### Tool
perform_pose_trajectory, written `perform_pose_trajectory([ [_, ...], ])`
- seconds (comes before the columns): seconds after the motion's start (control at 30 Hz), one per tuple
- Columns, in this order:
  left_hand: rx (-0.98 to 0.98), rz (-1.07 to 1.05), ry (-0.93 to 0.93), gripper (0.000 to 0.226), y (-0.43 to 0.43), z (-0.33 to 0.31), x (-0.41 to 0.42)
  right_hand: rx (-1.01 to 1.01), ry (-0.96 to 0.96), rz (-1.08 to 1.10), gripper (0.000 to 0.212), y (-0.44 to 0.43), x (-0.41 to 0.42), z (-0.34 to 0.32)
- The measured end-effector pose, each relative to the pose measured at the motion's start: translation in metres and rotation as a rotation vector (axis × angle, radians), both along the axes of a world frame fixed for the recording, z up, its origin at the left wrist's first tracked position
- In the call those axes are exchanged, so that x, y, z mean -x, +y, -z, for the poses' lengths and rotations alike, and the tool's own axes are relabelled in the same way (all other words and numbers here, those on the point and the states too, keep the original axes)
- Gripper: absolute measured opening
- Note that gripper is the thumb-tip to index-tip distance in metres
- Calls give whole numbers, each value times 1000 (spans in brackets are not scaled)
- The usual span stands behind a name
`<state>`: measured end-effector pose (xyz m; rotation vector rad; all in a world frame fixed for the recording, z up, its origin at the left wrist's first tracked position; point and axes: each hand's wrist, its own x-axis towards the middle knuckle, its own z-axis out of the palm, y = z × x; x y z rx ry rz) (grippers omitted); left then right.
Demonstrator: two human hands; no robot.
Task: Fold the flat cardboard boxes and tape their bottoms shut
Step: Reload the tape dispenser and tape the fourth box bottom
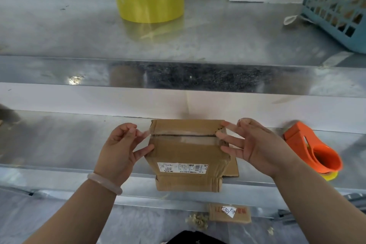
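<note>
On the steel surface (59, 140) the cardboard box (188, 154) overhangs the front edge, clear tape (184, 140) along its seam, left hand (120, 146) pinching the tape's left end, right hand (257, 144) spread against the right side; a lopsided push could tip it off.

Two steel tiers, floor below.
On upper shelf (59, 31): yellow tape roll (148, 1) lying flat toward the back; blue basket (336, 6) far right, white loop (290, 20) just beside it.
On lower worktop (59, 140): cardboard box (188, 154) overhanging the front edge, flat cardboard (232, 166) under its right side; orange tape dispenser (315, 150) to the right.
On floor (138, 224): small labelled carton (229, 213), pale scraps (198, 221) beside it.
</note>
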<state>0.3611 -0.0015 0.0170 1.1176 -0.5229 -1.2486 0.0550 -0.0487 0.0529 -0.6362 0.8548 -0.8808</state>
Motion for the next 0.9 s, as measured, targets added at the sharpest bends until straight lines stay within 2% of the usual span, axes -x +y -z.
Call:
perform_pose_trajectory([
  [0.33, -1, -82, 97, 28, 1, -8, -31, -10, 106, -52, 6, 0, 6, -5],
  [0.6, -58, -120, -26, 26, 2, -16, -49, 99, 536, -184, 11, -7, 0, -10],
  [0.9, -202, -156, -204, 14, 4, -8, -50, 53, 612, -110, 17, -10, -3, -6],
])
